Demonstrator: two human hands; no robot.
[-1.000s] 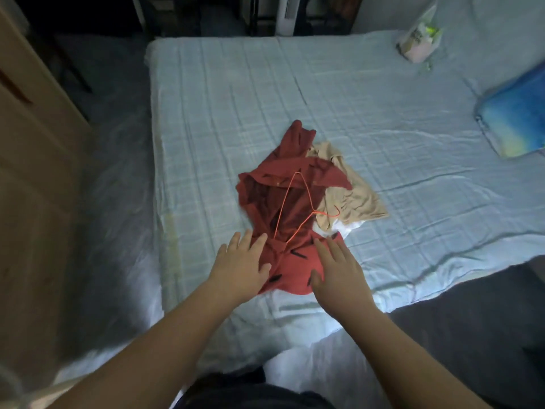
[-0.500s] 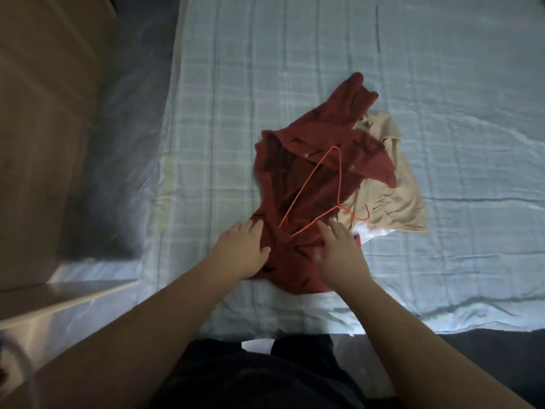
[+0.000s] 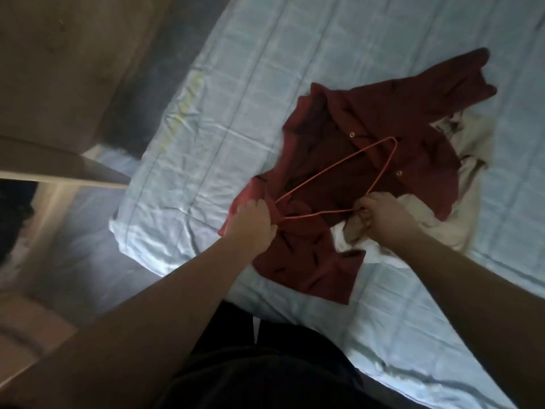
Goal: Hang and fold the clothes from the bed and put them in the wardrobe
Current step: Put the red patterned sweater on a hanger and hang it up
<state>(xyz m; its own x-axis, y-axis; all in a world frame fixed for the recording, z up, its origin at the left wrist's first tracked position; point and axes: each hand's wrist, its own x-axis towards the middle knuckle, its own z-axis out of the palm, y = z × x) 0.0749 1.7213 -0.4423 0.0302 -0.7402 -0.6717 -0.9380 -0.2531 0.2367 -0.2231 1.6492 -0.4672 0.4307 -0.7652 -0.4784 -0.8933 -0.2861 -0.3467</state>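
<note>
Progress: early, you've hung nothing yet | red shirt (image 3: 383, 160) on the bed (image 3: 236, 113), hanger (image 3: 330, 173) lying on it | your left hand (image 3: 250, 225) grips the red shirt, right hand (image 3: 383, 215) pinches the hanger's hook | left: beige garment (image 3: 474, 172), putting away.

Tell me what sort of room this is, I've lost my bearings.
Most likely a bedroom. A bed with a pale blue checked sheet fills the view, a red shirt with a wire hanger on it lies there partly over a beige garment, and wooden furniture, perhaps a wardrobe, stands to the left.
</note>
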